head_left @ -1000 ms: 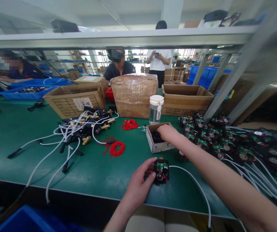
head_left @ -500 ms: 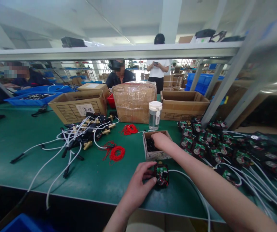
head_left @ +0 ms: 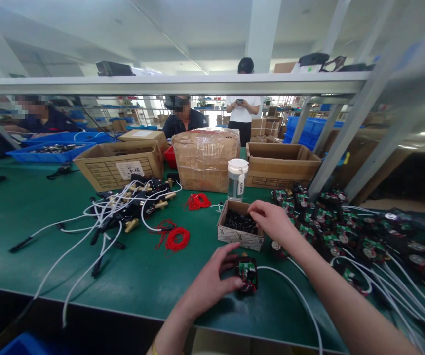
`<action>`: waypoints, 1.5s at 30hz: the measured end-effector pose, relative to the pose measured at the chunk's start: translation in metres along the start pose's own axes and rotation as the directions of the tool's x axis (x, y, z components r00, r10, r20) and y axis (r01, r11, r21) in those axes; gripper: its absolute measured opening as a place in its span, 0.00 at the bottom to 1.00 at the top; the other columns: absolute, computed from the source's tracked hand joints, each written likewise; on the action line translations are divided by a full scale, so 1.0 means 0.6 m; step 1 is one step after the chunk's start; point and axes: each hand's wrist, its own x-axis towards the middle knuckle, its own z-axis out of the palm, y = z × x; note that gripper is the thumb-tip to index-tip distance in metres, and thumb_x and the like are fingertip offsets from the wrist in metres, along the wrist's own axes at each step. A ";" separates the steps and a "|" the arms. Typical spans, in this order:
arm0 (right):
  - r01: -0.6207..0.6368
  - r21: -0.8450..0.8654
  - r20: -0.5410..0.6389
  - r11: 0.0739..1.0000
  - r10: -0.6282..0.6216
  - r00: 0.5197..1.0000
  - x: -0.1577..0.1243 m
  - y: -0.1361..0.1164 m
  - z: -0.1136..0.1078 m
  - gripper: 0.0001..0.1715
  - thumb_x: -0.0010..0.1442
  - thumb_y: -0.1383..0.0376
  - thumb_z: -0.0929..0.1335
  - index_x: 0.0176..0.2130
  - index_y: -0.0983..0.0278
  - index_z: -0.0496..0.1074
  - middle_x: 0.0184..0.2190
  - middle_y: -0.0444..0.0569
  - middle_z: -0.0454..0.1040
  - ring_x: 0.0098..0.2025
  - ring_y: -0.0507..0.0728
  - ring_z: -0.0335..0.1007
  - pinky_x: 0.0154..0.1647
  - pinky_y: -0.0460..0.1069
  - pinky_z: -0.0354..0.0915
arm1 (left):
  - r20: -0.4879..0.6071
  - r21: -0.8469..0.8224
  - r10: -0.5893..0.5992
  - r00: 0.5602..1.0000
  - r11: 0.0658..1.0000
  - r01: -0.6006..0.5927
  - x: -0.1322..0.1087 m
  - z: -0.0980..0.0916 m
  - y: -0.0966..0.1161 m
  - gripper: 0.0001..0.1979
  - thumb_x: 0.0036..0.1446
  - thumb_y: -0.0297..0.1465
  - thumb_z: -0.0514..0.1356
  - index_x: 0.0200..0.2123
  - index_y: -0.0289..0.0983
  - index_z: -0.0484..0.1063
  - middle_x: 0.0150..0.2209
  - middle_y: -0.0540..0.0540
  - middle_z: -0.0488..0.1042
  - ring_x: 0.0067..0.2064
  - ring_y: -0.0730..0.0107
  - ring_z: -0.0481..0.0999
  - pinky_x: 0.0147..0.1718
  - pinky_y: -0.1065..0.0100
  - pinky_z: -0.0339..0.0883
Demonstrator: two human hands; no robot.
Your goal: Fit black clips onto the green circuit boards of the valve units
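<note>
A small black housing [head_left: 248,272] with a green circuit board, red wires and a round metal part lies face up before me. My left hand [head_left: 217,276] holds its left side, thumb at the lower corner and fingers curled behind. A white cable [head_left: 289,281] runs from it to the right. Just beyond it stands a small cardboard box [head_left: 240,238] of small black parts [head_left: 239,222]. Over that box's right rim is my right hand [head_left: 269,217], thumb and fingers pinched together. Whatever is between those fingertips is too small to make out.
More circuit-board housings [head_left: 330,241] crowd the right side. Left are black parts with brass fittings [head_left: 131,202] and white cables, plus red wire coils [head_left: 177,239]. A drink bottle [head_left: 237,180] and cartons [head_left: 205,162] stand behind. Metal posts [head_left: 332,153] rise right; people are beyond.
My right hand has come up out of the small box to its right rim, uncovering the black parts. My left hand stays at the housing. The view has shifted slightly.
</note>
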 end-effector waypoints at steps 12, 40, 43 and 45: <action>-0.166 0.833 0.012 0.528 0.283 0.959 -0.233 0.037 0.091 0.29 0.62 0.42 0.74 0.44 0.62 0.72 0.38 0.53 0.79 0.34 0.59 0.76 0.31 0.48 0.71 | -0.176 0.365 0.105 0.979 0.930 -0.034 -0.014 0.053 -0.011 0.38 0.47 0.16 0.69 0.60 0.48 0.70 0.57 0.46 0.74 0.59 0.57 0.72 0.61 0.56 0.65; -0.128 0.989 0.144 -0.068 0.371 0.917 -0.267 0.022 0.146 0.22 0.55 0.55 0.83 0.42 0.63 0.79 0.32 0.45 0.68 0.33 0.51 0.63 0.35 0.43 0.66 | -0.167 0.384 0.132 0.977 0.921 -0.059 -0.013 0.058 -0.019 0.38 0.49 0.16 0.68 0.61 0.50 0.68 0.58 0.48 0.73 0.60 0.58 0.71 0.61 0.55 0.64; -0.134 0.989 0.100 0.059 0.393 0.914 -0.268 0.024 0.144 0.22 0.54 0.53 0.83 0.41 0.61 0.80 0.34 0.45 0.70 0.33 0.51 0.64 0.36 0.43 0.66 | -0.170 0.384 0.141 0.975 0.921 -0.067 -0.013 0.058 -0.021 0.39 0.49 0.16 0.68 0.61 0.50 0.68 0.58 0.48 0.73 0.60 0.59 0.71 0.61 0.55 0.64; -0.132 0.964 0.033 0.232 0.389 0.921 -0.268 0.027 0.139 0.21 0.55 0.51 0.82 0.42 0.60 0.81 0.34 0.46 0.72 0.34 0.53 0.66 0.36 0.44 0.66 | -0.171 0.383 0.144 0.975 0.921 -0.069 -0.013 0.058 -0.021 0.39 0.48 0.16 0.69 0.60 0.50 0.68 0.58 0.49 0.74 0.60 0.60 0.71 0.61 0.56 0.64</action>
